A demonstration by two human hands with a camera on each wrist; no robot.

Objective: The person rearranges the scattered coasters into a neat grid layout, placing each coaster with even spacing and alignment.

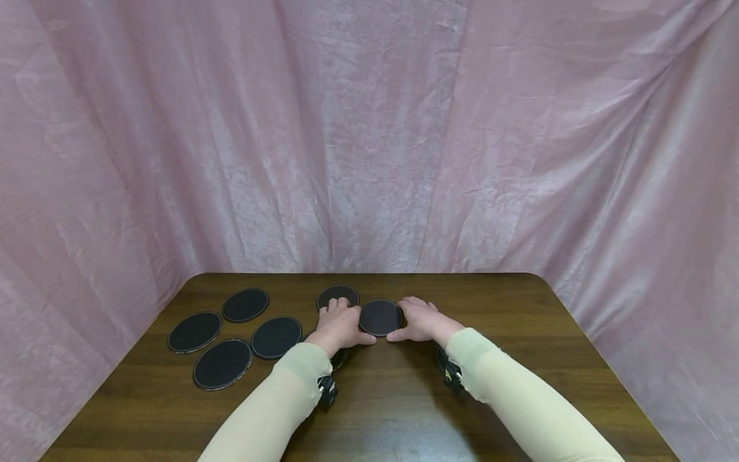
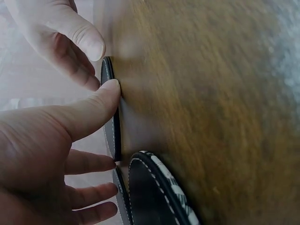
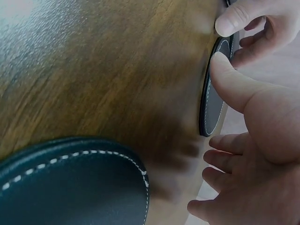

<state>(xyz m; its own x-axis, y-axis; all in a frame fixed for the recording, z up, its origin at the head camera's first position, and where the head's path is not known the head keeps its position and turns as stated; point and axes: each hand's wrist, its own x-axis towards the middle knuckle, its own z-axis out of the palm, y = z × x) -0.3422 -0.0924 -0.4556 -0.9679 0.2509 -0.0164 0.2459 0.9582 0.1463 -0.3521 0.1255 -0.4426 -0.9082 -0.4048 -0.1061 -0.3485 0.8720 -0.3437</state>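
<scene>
A round black coaster point(image 1: 381, 318) with a stitched rim lies flat on the wooden table between the two hands. On its left side is my left hand point(image 1: 340, 326), fingers spread and extended, thumb at the coaster's near edge. My right hand point(image 1: 420, 321) is at the right side, its fingers nearly straight. In the right wrist view the right thumb overlaps the coaster point(image 3: 216, 98); contact is unclear. Another coaster point(image 1: 335, 293) lies behind the left fingers, partly covered by them. Beneath the left wrist a further coaster point(image 1: 339, 359) is mostly hidden.
Several more black coasters lie on the left part of the table, among them a near one point(image 1: 222, 364) and a far one point(image 1: 245, 305). One coaster point(image 3: 89, 187) sits under the right wrist. Pink curtains point(image 1: 369, 135) hang behind the brown table point(image 1: 519, 366).
</scene>
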